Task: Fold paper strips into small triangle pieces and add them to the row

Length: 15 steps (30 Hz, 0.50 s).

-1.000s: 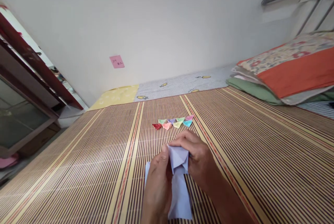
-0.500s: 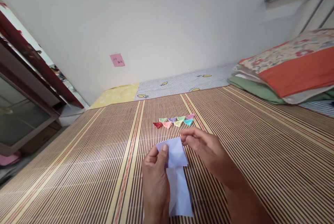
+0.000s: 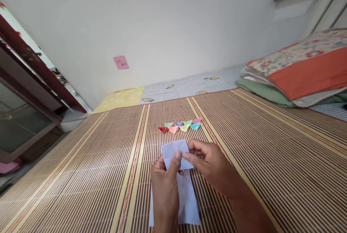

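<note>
A folded square of pale lilac paper [image 3: 173, 149] is held up between both hands over the striped mat. My left hand [image 3: 166, 178] grips its lower left part, thumb on the front face. At the paper's right edge, my right hand [image 3: 207, 160] pinches with thumb and fingers. Below, partly behind my left hand, a second pale sheet [image 3: 188, 204] lies on the mat. Just beyond the paper sit several small folded paper triangles in two rows, among them a red triangle [image 3: 163, 130], a yellow triangle [image 3: 185, 128] and a turquoise triangle [image 3: 195, 126].
The striped bamboo mat [image 3: 89, 168] spreads under everything. Folded bedding [image 3: 311, 70] is stacked at the right, by the white wall [image 3: 173, 26]. A pink note [image 3: 120, 62] is stuck on the wall. A glass-fronted cabinet [image 3: 21, 117] stands at the left.
My right hand has closed from a loose pose onto the right edge of the folded paper. The paper has tilted and lifted slightly, and my left thumb has shifted right across it.
</note>
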Tool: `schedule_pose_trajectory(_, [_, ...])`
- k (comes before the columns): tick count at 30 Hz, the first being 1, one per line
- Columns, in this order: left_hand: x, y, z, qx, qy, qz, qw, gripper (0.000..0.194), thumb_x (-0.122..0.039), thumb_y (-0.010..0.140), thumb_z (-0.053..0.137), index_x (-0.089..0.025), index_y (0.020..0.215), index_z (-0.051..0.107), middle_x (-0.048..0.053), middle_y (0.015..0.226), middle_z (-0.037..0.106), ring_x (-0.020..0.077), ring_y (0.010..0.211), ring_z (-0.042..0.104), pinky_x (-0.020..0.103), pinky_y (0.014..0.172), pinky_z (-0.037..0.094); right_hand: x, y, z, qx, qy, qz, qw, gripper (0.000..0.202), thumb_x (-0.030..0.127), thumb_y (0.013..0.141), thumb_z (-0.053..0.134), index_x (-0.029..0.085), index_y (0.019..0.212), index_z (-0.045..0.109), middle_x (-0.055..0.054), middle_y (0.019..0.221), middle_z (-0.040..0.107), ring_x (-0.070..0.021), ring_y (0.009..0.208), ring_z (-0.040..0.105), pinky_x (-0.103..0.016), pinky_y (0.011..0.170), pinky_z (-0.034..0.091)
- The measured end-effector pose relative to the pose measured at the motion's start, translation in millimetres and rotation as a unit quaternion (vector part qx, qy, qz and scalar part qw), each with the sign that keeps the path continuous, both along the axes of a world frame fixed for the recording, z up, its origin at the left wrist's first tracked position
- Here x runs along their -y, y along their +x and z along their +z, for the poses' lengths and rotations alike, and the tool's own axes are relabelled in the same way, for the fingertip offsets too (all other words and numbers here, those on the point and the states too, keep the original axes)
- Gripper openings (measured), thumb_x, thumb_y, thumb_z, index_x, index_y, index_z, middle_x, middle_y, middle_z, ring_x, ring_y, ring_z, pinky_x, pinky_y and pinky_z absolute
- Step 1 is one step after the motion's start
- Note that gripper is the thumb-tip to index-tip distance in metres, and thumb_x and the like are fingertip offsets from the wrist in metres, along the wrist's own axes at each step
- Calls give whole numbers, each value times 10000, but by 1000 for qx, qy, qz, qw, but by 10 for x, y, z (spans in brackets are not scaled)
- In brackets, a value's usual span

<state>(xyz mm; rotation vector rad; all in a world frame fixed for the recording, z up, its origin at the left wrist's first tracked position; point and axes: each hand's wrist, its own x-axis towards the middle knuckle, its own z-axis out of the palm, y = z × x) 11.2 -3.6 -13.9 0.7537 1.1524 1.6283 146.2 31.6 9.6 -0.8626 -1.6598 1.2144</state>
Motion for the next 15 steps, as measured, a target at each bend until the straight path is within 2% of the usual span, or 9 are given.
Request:
schedule_pose_trajectory(3, [0,-34,32,-12,25,43,999,268,-404,783,852,-171,857,745,-7,716,680,111,571,555,213,547,449,1,37,-14,24,10,-12,1000,302,261,966,595,208,694,475,73,612,379,-104,563,357,-245,509,284])
schedule_pose_trajectory(5, [10,-43,58,-39,40,76,996,276,-413,772,859,-173,790,723,-23,664,646,107,562,539,202,534,435,0,52,-18,32,14,-6,999,311,264,964,597,207,683,476,69,613,381,-106,565,359,-246,509,285])
schedule_pose_trajectory(7, [30,-33,85,-71,42,97,992,300,-426,775,853,-175,733,694,-39,614,593,104,553,506,194,522,419,1,49,-4,25,18,-8,1000,254,279,956,621,200,726,549,57,637,444,-113,585,414,-244,527,333])
schedule_pose_trajectory(9, [54,-4,109,-103,39,103,989,324,-443,794,832,-179,699,669,-49,585,540,105,542,469,196,507,402,5,25,24,6,27,-25,999,132,283,940,657,196,842,648,32,702,565,-135,641,520,-251,576,411])
schedule_pose_trajectory(12, [79,48,128,-154,41,107,981,371,-468,835,787,-186,649,633,-56,555,475,104,515,409,201,475,352,14,-26,59,8,98,-81,992,96,243,952,645,203,881,695,-1,779,668,-163,714,611,-277,642,462])
schedule_pose_trajectory(15, [85,81,130,-168,53,130,976,281,-443,835,792,-201,729,696,-24,622,591,138,574,509,222,529,404,20,-51,54,46,198,-129,971,191,198,981,593,210,800,654,-2,759,652,-166,707,605,-291,655,448])
